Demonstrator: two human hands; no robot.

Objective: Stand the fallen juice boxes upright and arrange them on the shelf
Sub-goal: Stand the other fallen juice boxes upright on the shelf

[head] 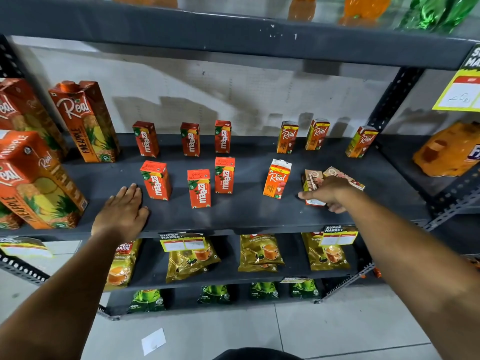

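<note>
Now | right hand point(327, 191) fingers gripping fallen juice box point(312, 183), long axis toward viewer | left hand point(122, 213) fingers flat, spread

The dark shelf point(246, 211) carries tall Real cartons point(85, 120) at its left end, six upright Maaza boxes point(198, 188) mid-shelf, four upright small Real boxes point(277, 178) rightward, and two fallen boxes point(313, 181) near the right front edge.

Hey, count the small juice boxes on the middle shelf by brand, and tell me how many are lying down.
Maaza, upright: 6
Real, upright: 4
Real, lying down: 2, right hand on one
Total: 12
</note>
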